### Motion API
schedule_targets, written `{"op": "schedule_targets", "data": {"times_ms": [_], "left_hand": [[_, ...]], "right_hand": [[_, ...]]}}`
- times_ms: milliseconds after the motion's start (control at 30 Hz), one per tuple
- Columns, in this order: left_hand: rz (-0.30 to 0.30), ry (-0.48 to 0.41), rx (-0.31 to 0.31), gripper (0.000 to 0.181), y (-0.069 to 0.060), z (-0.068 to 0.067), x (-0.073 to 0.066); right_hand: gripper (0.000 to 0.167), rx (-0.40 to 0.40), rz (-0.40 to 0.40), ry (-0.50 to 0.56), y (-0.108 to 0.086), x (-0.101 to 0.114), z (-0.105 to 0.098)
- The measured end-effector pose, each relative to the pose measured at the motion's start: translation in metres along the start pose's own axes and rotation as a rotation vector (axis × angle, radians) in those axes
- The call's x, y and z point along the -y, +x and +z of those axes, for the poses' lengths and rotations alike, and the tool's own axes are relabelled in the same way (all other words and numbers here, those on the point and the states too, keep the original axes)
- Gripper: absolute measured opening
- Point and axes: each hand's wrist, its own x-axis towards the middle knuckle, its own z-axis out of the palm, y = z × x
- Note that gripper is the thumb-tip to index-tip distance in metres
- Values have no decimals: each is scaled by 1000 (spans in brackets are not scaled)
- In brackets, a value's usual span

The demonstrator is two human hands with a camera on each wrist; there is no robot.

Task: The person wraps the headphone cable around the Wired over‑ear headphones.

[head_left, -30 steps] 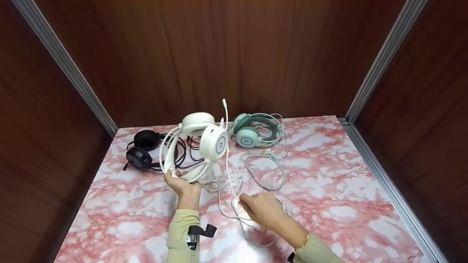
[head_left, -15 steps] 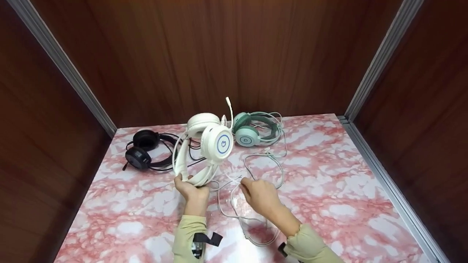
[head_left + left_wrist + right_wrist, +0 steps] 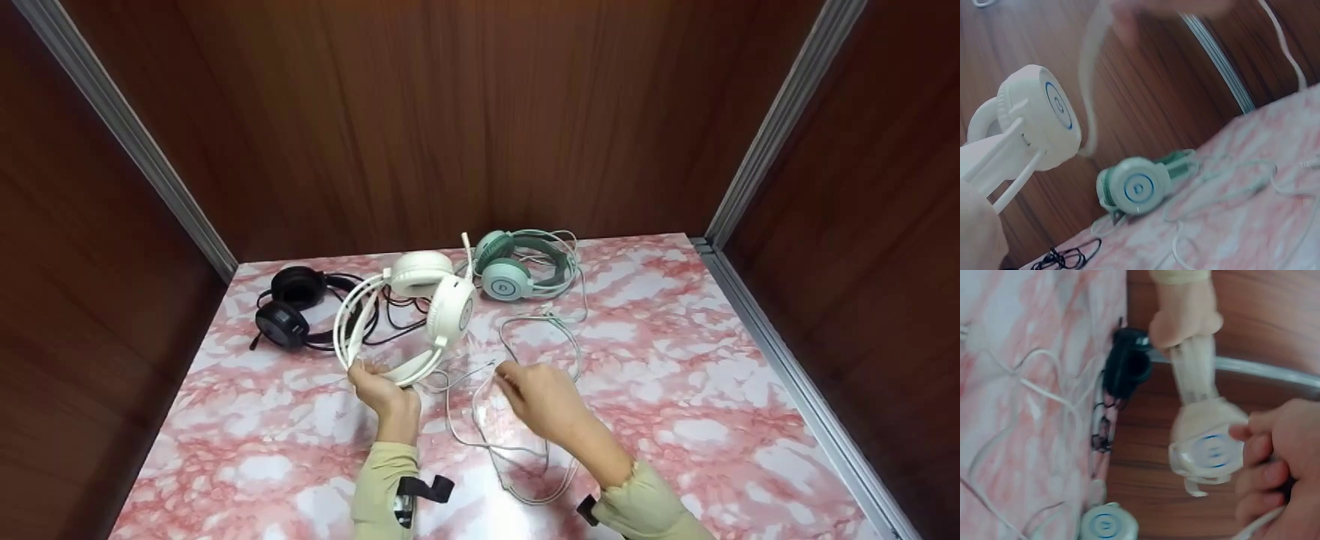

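Note:
White headphones (image 3: 450,311) are held up off the table by my left hand (image 3: 388,397), its fingers round the headband at the bottom; the thin mic boom points up. In the left wrist view the left hand (image 3: 979,230) grips the same white headphones (image 3: 1039,118). To the right of them, my right hand (image 3: 551,401) has its fingers curled round the white cable, part of which shows below that hand (image 3: 1275,478) in the right wrist view. Loops of pale cable (image 3: 517,450) lie on the table under both hands.
Black headphones (image 3: 283,324) lie at the back left, partly behind the white ones. Green headphones (image 3: 506,280) lie at the back middle, their cable looping forward. Wooden walls (image 3: 480,120) with metal edge rails (image 3: 787,390) enclose the marbled table (image 3: 697,450).
The white headphones went right, then back left and lower, turning in my left hand. My right hand moved up and slightly right, still holding the cable.

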Motion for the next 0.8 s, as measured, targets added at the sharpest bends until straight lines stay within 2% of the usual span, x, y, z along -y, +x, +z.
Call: {"op": "schedule_targets", "data": {"times_ms": [67,133,200,267,367,433,500,667,800], "left_hand": [[-129,-57,23,17,-3,2,-4],[-232,-96,37,17,-5,4,-6],[-292,-109,36,18,-8,6,-6],[-302,-113,52,19,-10,8,-4],[-238,-109,90,17,-12,8,1],[-168,-89,107,20,-12,6,4],[-85,-37,95,23,-12,2,8],[131,136,44,18,-12,-7,14],[228,237,61,19,-12,-15,16]], "right_hand": [[10,7,63,-19,1,-7,7],[9,35,77,-2,1,-11,13],[7,75,47,40,1,-11,17],[9,105,-6,102,2,-6,17],[13,114,-75,171,6,4,14],[14,104,-100,196,8,8,12],[14,107,-109,233,9,11,9],[14,207,-65,401,6,8,6],[14,287,-30,533,4,8,-1]]}}
